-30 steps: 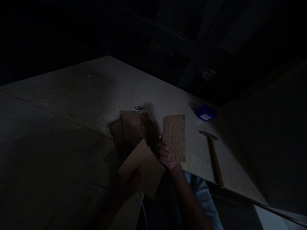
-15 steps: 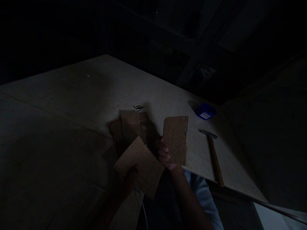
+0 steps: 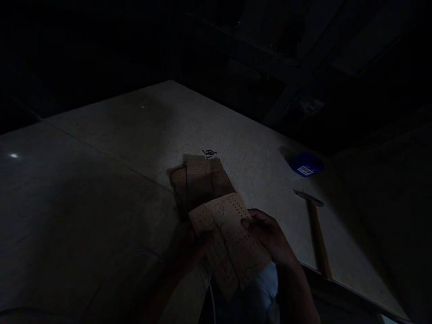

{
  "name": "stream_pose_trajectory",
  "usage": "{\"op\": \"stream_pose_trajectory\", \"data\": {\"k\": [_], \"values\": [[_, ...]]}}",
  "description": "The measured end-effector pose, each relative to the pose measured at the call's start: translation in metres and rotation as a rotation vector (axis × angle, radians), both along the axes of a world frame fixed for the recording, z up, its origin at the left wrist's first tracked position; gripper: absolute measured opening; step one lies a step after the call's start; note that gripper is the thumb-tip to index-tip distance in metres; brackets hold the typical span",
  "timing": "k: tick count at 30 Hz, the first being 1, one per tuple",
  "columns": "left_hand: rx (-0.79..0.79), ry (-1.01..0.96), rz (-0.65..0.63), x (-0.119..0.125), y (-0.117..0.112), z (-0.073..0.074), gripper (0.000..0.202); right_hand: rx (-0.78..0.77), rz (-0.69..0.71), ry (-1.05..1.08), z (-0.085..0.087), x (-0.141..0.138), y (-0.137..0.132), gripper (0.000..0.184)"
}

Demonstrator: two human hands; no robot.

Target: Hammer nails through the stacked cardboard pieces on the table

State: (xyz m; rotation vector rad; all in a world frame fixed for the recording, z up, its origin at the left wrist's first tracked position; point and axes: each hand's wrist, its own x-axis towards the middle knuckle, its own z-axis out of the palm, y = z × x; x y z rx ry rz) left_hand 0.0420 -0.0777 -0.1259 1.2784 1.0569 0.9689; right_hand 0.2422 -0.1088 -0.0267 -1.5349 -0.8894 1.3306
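Two pieces of brown cardboard dotted with rows of small holes are held above the table's front edge. My left hand [image 3: 199, 246], in deep shadow, is closed with its thumb on the left cardboard piece [image 3: 201, 218]. My right hand [image 3: 272, 234] pinches the right-hand cardboard piece [image 3: 241, 243] along its right edge. These two pieces overlap or meet along a line; which lies on top is hard to tell. Just beyond them, a stack of cardboard [image 3: 199, 177] lies on the table. Behind that stack is a small heap of dark nails [image 3: 209, 153].
To the right, a hammer [image 3: 319, 238] with a wooden handle lies on the pale table [image 3: 243, 144], its handle end at the front edge. A blue plastic container [image 3: 306, 164] stands farther back. A thin pale cable [image 3: 212, 297] hangs near my lap. The scene is very dark.
My right hand has brought its cardboard piece left and toward me, against the piece in my left hand. The whole view has shifted, with table things appearing farther right.
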Motion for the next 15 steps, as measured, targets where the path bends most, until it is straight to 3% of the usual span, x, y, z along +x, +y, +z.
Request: {"op": "stream_pose_trajectory", "data": {"k": [4, 11, 13, 15], "values": [[-0.245, -0.182, -0.082, 0.001, 0.0, 0.009, 0.043, 0.032, 0.062, -0.048, -0.001, -0.006, 0.0, 0.024], [-0.389, -0.265, -0.384, -0.006, 0.002, 0.033, 0.054, 0.029, 0.385, -0.351, 0.008, -0.009, -0.006, 0.02], [-0.425, -0.253, -0.405, -0.008, 0.001, 0.037, 0.054, 0.098, 0.364, -0.396, 0.01, -0.006, -0.008, 0.024], [-0.423, -0.255, -0.43, -0.011, 0.001, 0.036, 0.053, 0.182, 0.221, -0.365, 0.009, -0.002, -0.005, 0.029]]}}
